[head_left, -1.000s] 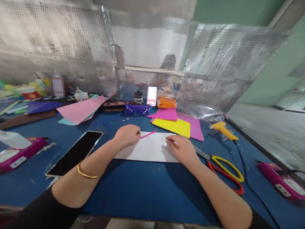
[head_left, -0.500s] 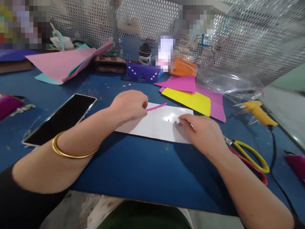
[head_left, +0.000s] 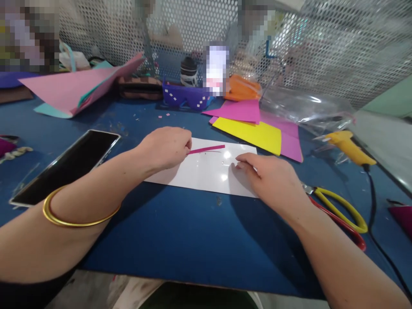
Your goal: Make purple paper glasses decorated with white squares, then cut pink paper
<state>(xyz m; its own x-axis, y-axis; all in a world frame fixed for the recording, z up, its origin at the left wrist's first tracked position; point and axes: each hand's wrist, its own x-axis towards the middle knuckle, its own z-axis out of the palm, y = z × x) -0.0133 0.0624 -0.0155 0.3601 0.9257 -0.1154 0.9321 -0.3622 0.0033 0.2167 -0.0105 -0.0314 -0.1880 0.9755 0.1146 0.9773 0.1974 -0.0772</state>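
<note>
My left hand [head_left: 169, 148] is closed in a pinch on one end of a thin pink strip [head_left: 207, 149]. The strip's free end points right, above a glossy white sheet [head_left: 206, 171] on the blue table. At the sheet's right end is my right hand [head_left: 267, 176], its fingers bent and the tips slightly apart. Nothing shows between those fingertips; whether they press on the sheet I cannot tell. Tiny specks lie on the sheet near them. Scissors [head_left: 341, 208] with yellow and red handles lie beside my right wrist.
A phone [head_left: 69, 165] lies left of my left forearm. Behind the sheet are yellow foam [head_left: 249, 134], pink sheets [head_left: 240, 110] and purple party glasses [head_left: 186, 98]. A yellow glue gun [head_left: 349, 148] with a black cord is at right. Perforated metal [head_left: 193, 25] stands behind.
The view has shifted slightly. The pink strip has tilted to lie nearly level over the sheet, still in my left hand. My right hand has hardly moved.
</note>
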